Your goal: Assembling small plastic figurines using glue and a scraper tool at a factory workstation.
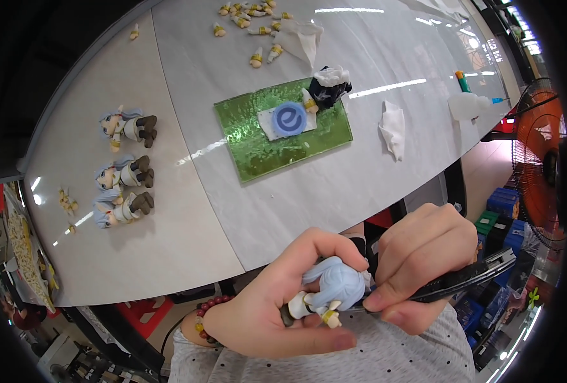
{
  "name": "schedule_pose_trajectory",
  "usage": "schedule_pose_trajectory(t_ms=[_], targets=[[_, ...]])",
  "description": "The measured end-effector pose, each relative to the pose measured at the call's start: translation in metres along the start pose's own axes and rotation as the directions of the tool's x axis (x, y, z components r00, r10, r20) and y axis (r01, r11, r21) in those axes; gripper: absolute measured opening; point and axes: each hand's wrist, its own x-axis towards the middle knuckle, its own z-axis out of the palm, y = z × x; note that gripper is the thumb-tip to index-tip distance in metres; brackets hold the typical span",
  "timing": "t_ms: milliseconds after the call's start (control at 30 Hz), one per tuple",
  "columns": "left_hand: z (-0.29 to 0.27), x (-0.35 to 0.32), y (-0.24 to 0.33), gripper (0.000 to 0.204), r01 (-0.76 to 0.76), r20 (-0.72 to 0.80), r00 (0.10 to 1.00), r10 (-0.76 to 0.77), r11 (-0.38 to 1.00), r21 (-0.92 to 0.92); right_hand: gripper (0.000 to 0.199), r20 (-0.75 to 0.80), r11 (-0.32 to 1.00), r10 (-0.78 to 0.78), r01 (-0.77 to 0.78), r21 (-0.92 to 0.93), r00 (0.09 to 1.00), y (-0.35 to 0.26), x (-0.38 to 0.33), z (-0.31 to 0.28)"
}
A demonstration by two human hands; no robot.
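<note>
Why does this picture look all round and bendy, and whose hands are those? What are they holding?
The camera sits on a person's head and looks down, and its wide lens bends straight edges. The hands are that person's own. The left hand holds a little doll figure with pale blue hair. The right hand pinches a dark thin tool against it. On the white table lie three finished figures, a green mat with a round blue piece, many small loose parts, a white cloth and a white bottle. An orange fan stands on the right.
</note>
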Motion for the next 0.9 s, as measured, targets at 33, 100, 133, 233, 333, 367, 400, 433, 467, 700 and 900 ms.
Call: schedule_pose_trajectory(t_ms=[33,100,133,233,333,367,400,433,467,700,900], targets=[[0.0010,-0.0002,0.0000,0.051,-0.001,-0.001,1.000,0.001,1.000,0.000,0.009,0.005,1.000,-0.008,0.008,0.000,1.000,0.0002,0.0005,-0.0002],[0.0025,-0.0009,-0.0002,0.064,0.037,-0.092,0.995,-0.043,0.997,-0.071,0.008,0.010,1.000,-0.016,0.016,0.001,1.000,0.0003,0.0011,0.0000],[0.0025,-0.0010,-0.0003,0.064,0.036,-0.092,0.995,-0.043,0.997,-0.071,0.008,0.008,1.000,-0.017,0.017,0.000,1.000,0.0004,0.0012,0.0003],[0.0025,-0.0010,-0.0003,0.064,0.042,-0.097,0.994,-0.049,0.996,-0.074,0.009,0.008,1.000,-0.019,0.019,-0.004,1.000,0.0005,0.0014,0.0008],[0.0029,-0.0005,0.0009,0.063,0.049,-0.089,0.994,-0.056,0.996,-0.080,0.009,0.015,1.000,-0.020,0.020,-0.008,1.000,0.0001,0.0013,0.0002],[0.0031,-0.0001,0.0019,0.064,0.062,-0.082,0.994,-0.067,0.996,-0.069,0.009,0.021,1.000,-0.019,0.020,-0.011,1.000,-0.0002,0.0010,-0.0002],[0.0030,0.0000,0.0024,0.064,0.075,-0.076,0.994,-0.079,0.996,-0.058,0.009,0.020,1.000,-0.019,0.019,-0.012,1.000,-0.0005,0.0010,-0.0005],[0.0019,-0.0005,0.0018,0.064,0.074,-0.076,0.994,-0.079,0.996,-0.058,0.009,0.021,1.000,-0.018,0.019,-0.013,1.000,0.0000,0.0013,-0.0005],[0.0001,-0.0010,0.0006,0.059,0.053,-0.040,0.998,-0.055,0.998,-0.027,0.009,0.022,1.000,-0.018,0.018,-0.013,1.000,0.0004,0.0015,-0.0004],[-0.0012,-0.0064,-0.0015,0.055,0.018,0.015,1.000,-0.017,0.996,-0.092,0.009,0.014,1.000,-0.014,0.014,-0.011,1.000,-0.0001,0.0006,0.0009],[0.0067,-0.0036,-0.0057,0.067,-0.029,-0.129,0.992,0.006,0.984,-0.178,0.009,0.009,0.999,-0.019,0.020,-0.035,1.000,-0.0011,-0.0012,-0.0008]])
